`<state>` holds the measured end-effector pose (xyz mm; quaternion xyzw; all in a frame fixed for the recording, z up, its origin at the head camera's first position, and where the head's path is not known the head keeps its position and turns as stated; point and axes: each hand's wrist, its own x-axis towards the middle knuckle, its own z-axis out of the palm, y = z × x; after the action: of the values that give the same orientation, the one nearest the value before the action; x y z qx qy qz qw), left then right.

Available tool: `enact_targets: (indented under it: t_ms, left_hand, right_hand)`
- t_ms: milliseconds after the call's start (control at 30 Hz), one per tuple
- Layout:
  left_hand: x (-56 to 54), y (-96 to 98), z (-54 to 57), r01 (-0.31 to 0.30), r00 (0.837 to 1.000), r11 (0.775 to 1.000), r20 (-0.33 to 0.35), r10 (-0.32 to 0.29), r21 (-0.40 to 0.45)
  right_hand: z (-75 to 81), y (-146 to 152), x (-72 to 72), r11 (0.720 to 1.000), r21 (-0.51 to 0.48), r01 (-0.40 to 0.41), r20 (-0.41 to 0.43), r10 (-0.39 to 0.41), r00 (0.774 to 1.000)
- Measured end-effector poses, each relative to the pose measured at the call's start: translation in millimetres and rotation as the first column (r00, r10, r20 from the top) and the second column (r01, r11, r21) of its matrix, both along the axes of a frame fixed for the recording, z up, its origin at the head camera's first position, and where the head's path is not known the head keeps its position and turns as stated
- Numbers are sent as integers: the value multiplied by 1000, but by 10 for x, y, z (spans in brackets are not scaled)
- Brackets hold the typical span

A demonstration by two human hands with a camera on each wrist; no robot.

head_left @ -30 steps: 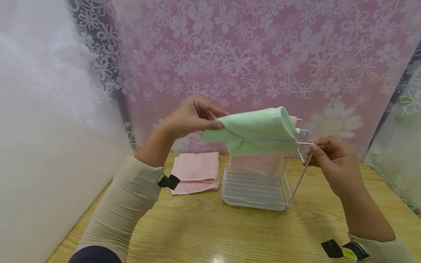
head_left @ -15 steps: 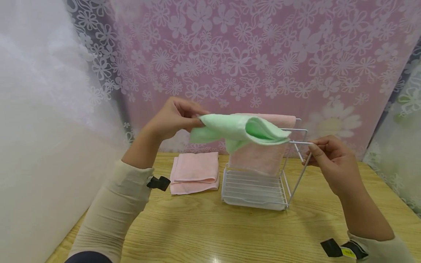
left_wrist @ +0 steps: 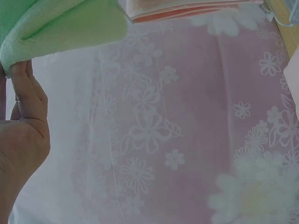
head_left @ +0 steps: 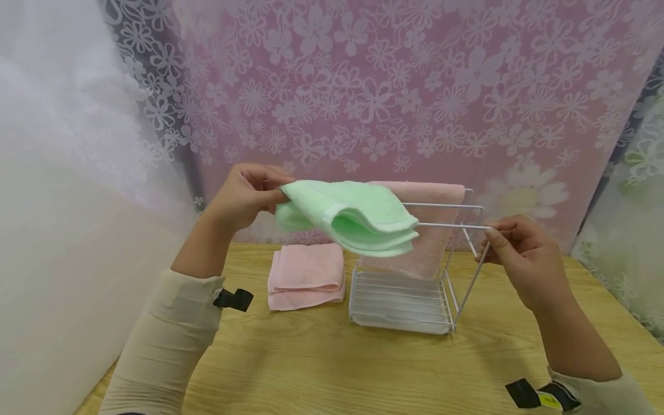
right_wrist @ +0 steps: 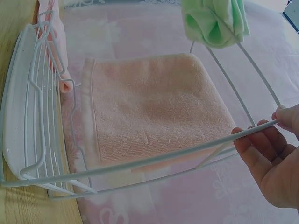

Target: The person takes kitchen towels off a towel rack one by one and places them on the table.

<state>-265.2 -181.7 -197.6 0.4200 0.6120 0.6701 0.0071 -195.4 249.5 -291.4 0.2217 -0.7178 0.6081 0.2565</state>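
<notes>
A folded light green towel (head_left: 353, 213) is pinched at its left end between the thumb and fingers of my left hand (head_left: 236, 196). Its loose layers droop to the right and overlap the front bars of a white wire rack (head_left: 451, 226) in the head view. My right hand (head_left: 529, 259) grips the rack's upper right front corner, thumb on the bar. Over the rack's rear bar hangs a pink towel (right_wrist: 149, 102), spread flat in the right wrist view. The left wrist view shows the green towel (left_wrist: 70, 32) held at its corner by the fingertips.
On the wooden table (head_left: 311, 357), a second pink towel (head_left: 306, 274) lies folded left of the rack. A white drip tray (head_left: 399, 320) sits under the rack's base wires. Behind stands a pink floral curtain (head_left: 363, 104), with a white sheet (head_left: 78, 202) on the left.
My left hand has drawn the green towel leftward off the rack's front bar, uncovering the bars and the hanging pink towel. My right hand keeps its grip on the rack corner.
</notes>
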Motion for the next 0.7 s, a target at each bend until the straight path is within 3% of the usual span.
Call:
enact_targets:
  t_ms: [300, 500, 700]
  left_hand:
    - [15, -214, -106, -47, 999, 992, -14, 49, 114]
    - [55, -344, -151, -88, 995, 976, -18, 94, 197]
    - [80, -437, -194, -202, 979, 941, 43, 198, 273]
  right_hand:
    - [-38, -1, -17, 999, -34, -13, -11, 13, 1000]
    - [-37, -10, 3, 1000, -5, 2, -14, -2, 1000]
    - [-28, -2, 15, 1000, 15, 21, -13, -21, 1000]
